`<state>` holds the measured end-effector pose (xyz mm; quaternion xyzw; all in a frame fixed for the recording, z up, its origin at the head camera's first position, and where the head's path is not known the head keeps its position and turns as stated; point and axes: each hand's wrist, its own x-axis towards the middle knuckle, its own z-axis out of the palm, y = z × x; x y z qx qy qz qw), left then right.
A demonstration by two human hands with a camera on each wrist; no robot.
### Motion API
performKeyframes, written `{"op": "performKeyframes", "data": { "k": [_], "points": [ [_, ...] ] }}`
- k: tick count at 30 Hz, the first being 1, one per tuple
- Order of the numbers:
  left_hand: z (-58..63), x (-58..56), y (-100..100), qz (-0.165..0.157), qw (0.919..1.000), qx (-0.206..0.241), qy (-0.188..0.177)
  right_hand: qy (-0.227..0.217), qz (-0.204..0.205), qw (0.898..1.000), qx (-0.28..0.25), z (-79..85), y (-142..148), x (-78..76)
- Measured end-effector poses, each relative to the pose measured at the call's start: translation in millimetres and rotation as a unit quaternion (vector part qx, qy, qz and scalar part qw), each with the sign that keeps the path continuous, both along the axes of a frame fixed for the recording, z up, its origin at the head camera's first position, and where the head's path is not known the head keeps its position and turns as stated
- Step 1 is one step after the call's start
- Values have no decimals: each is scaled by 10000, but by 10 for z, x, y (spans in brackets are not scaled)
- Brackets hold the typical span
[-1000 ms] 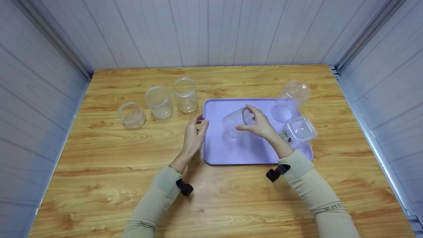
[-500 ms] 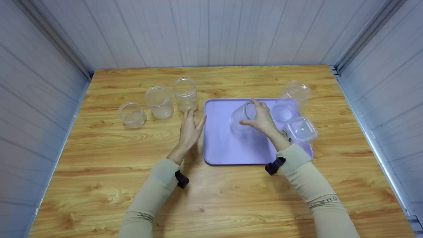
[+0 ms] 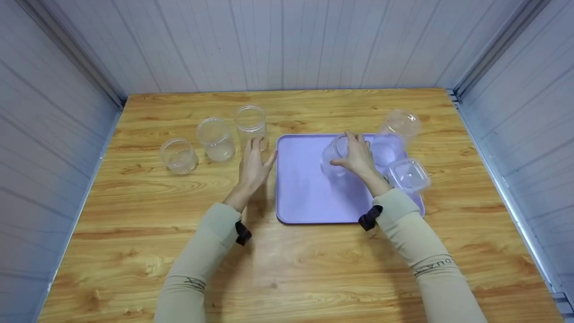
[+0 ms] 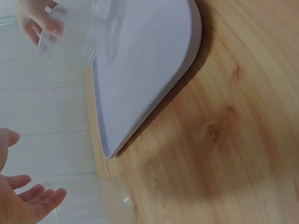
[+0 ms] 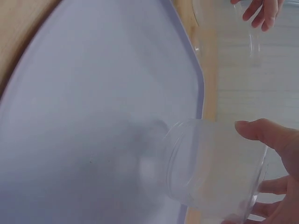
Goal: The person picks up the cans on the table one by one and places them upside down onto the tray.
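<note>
On the table (image 3: 278,269) the tray (image 3: 309,197) hasn't budged, but the cup (image 3: 332,154) has just gone from mid-tray toward its far edge. The right hand (image 3: 358,159) pinches it, thumb on one side, fingers on the other; whether the base touches, I can't tell. The left hand (image 3: 254,168) has left the tray's left edge for the tall jar (image 3: 250,119), fingers spread, contact unclear. So I'd judge that two pieces now share the work: one held, one within reach. Grained wood below; then smooth lilac tray, rounded at the corners; then clear, thin-walled, round jar and cup.
</note>
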<state>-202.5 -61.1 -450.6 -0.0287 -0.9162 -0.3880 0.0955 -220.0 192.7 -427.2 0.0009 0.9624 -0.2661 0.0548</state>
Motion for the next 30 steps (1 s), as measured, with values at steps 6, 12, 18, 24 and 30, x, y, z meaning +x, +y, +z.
{"op": "performKeyframes", "data": {
  "k": [6,12,18,24,30],
  "points": [
    [72,-77,-23,4,9996,-295,7,-108,-133,9998,136,-18,18,-68],
    [131,-165,-51,63,9968,-653,456,-237,-189,9994,174,-32,26,-131],
    [197,-264,-71,117,9953,-912,310,-280,-190,9993,154,-48,25,-181],
    [245,-383,-102,271,9938,-1040,276,-331,-239,9991,127,-43,-6,-222],
    [263,-468,-124,489,9880,-1436,275,-309,-266,9991,110,-36,-27,-246]
  ]
}}
